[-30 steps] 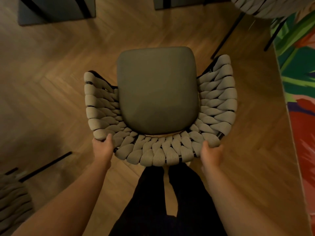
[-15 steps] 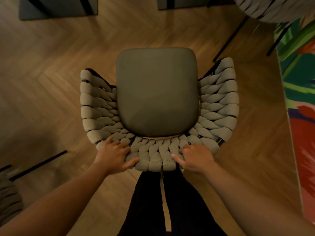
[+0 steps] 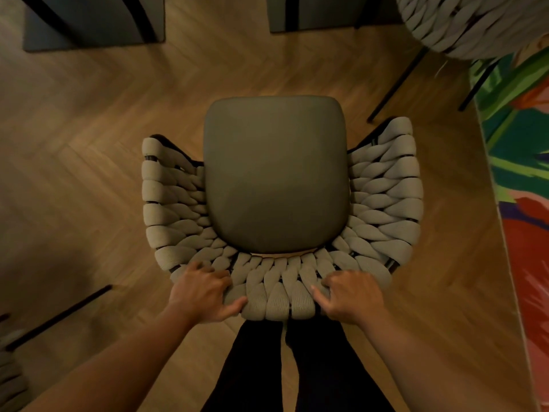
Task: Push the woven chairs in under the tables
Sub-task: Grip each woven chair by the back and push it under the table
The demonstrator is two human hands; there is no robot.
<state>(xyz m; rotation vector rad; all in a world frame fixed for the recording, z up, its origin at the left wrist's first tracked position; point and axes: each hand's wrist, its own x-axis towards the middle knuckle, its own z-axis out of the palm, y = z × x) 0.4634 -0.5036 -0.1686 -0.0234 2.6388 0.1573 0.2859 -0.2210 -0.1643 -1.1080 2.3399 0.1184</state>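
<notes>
Floor (image 3: 89,162) of herringbone wood filled the view, with a patterned rug (image 3: 523,173) along the right edge. Woven chair (image 3: 386,203) stood out on open floor just in front of you, well apart from what looked like table bases (image 3: 95,22) at the top edge. A second woven chair (image 3: 475,22) showed top right. Seat cushion (image 3: 276,173) was bare. Your left hand (image 3: 202,292) and right hand (image 3: 353,295) both clamped the backrest (image 3: 279,295), fingers curled over its top. Judged barely started: chair not yet under any table, whole push left
</notes>
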